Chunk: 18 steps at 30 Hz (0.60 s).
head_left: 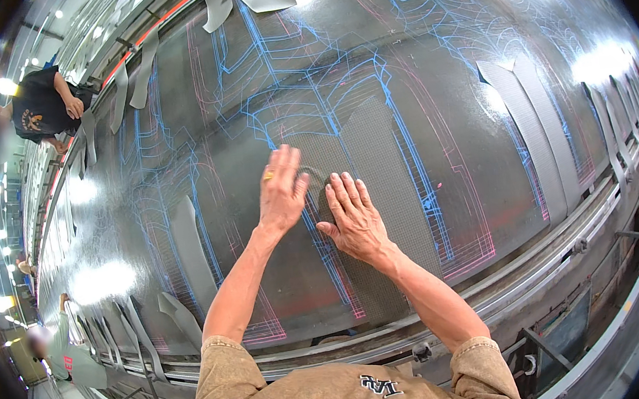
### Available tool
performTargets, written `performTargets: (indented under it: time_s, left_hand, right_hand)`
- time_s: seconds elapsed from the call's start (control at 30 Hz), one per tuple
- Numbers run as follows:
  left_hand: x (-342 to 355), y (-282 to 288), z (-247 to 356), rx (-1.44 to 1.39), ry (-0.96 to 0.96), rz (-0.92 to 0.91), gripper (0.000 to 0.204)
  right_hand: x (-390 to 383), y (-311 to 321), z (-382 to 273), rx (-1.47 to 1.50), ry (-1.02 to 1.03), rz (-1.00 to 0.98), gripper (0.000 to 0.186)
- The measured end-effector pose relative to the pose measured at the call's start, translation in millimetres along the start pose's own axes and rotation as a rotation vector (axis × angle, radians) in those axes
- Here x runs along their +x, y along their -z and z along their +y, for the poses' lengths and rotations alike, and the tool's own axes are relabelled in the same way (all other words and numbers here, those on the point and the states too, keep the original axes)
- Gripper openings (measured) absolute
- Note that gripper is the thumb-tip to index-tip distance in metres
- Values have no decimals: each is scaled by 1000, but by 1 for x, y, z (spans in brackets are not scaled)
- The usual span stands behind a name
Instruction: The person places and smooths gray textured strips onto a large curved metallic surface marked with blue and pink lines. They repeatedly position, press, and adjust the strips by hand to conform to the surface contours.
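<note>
I have the right hand [355, 219] flat on the textured panel [391, 193], thumb spread; left hand [282, 191] open, contact indeterminable — marked table [238, 180] both sides, rail [538, 260] along near edge.

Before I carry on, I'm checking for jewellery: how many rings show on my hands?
1: a gold-coloured ring on a finger of your left hand. None shows on your right hand. The left is slightly blurred, so another could be missed.
</note>
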<state>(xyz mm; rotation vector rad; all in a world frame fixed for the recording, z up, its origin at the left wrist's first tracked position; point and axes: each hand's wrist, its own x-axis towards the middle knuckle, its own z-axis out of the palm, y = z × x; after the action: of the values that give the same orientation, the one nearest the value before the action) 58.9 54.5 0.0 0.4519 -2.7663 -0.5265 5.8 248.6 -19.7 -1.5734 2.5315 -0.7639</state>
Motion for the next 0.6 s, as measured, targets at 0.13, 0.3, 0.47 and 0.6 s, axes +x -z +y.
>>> performTargets:
  time_s: [0.13, 0.3, 0.47, 0.6]
  left_hand:
    - [31, 7, -8, -256, 480, 159, 37]
    - [52, -5, -23, -37, 559, 83, 43]
    - [50, -17, -22, 46, 537, 57, 41]
    - [33, -21, -14, -198, 459, 234, 34]
  right_hand:
    - [0, 2, 4, 23, -7, 33, 69]
    - [-6, 19, 3, 260, -14, 119, 52]
    - [-96, 76, -47, 644, -474, 284, 33]
    - [-187, 98, -84, 1223, -1146, 188, 27]
